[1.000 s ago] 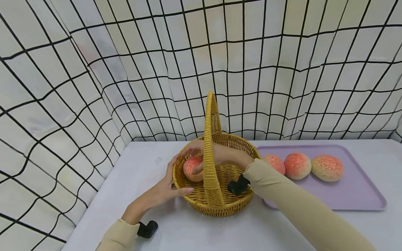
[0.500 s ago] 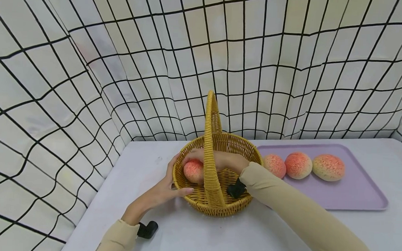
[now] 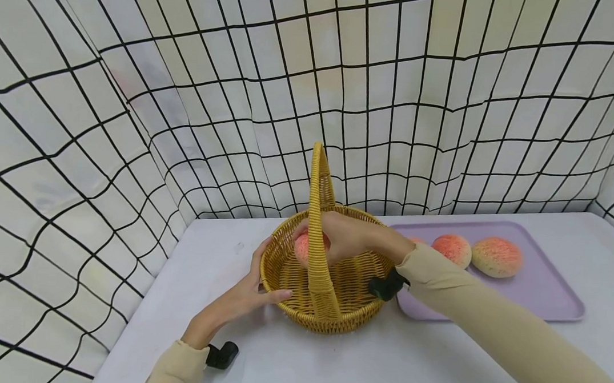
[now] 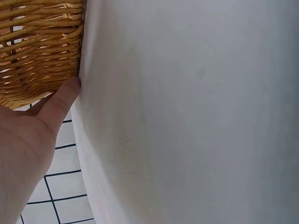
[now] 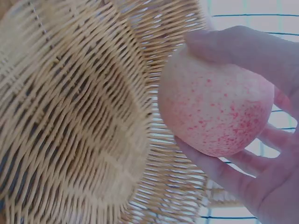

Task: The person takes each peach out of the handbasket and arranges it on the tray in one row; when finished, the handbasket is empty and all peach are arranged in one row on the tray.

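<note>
A yellow wicker basket (image 3: 351, 302) with a tall arched handle stands on the white table. Inside it, my right hand (image 3: 343, 236) grips a pink-speckled, cream-coloured peach (image 3: 302, 248), partly hidden behind the handle. The right wrist view shows the peach (image 5: 215, 102) between thumb and fingers, above the woven bottom. My left hand (image 3: 248, 294) rests against the basket's left side, thumb at the front rim. In the left wrist view, straight fingers (image 4: 58, 105) touch the outside of the basket wall (image 4: 42, 51) low down.
A lilac tray (image 3: 534, 298) lies right of the basket. On it sit a peach (image 3: 452, 250), a longer peach (image 3: 497, 257) and another mostly hidden by my right sleeve (image 3: 477, 307). White walls covered with black netting (image 3: 367, 103) rise behind and at the left.
My right hand has moved right and up inside the basket, carrying the peach away from the left wall. The left hand keeps its place on the basket.
</note>
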{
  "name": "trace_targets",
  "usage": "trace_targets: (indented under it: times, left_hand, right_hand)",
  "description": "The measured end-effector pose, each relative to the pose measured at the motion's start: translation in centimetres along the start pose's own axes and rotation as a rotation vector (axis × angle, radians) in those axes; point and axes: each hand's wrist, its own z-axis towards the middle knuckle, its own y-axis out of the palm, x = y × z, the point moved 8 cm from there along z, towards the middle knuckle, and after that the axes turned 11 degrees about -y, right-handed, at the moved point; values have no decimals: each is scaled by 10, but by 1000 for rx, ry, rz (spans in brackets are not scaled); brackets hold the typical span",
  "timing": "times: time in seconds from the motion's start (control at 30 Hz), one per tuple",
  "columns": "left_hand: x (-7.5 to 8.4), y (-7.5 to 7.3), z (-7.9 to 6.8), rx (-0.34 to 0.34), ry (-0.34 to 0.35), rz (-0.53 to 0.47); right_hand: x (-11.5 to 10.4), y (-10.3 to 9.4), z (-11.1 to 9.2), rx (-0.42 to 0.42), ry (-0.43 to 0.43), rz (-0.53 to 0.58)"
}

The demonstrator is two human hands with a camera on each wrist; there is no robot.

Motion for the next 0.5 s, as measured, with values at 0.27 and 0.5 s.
trace_targets:
  times: [0.27,0.5]
  left_hand:
    - [-1,-1,-2,5,9,-18]
    - [0,0,-1,-2,9,-23]
  right_hand:
    - [-35,-43,-61,150,82,2]
    - [-48,-87,-155,312,166,30]
